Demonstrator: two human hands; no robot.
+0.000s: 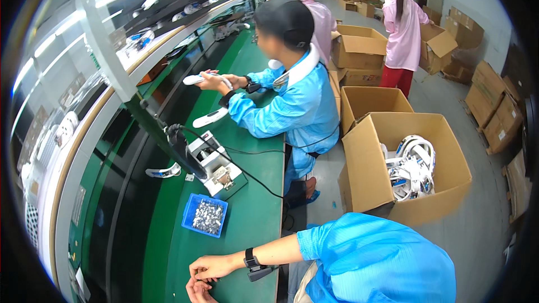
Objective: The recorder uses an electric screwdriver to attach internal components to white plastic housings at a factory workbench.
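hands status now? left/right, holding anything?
Left hand: fingers curled, partly cut off; contents cannot be told.
Right hand: fingers curled against the left hand; nothing visibly held.

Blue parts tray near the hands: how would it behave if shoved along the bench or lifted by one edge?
The blue tray is shallow and sits flat on the green bench, so it probably slides rather than tips. The heap of small grey parts inside is loose; lifted by one edge, they would likely shift and spill.

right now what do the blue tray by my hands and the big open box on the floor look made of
Blue tray: likely moulded plastic, with an even saturated colour and thin rigid walls; it holds small grey metallic-looking parts. Big open box: corrugated cardboard, matte brown, with folded flaps standing up.
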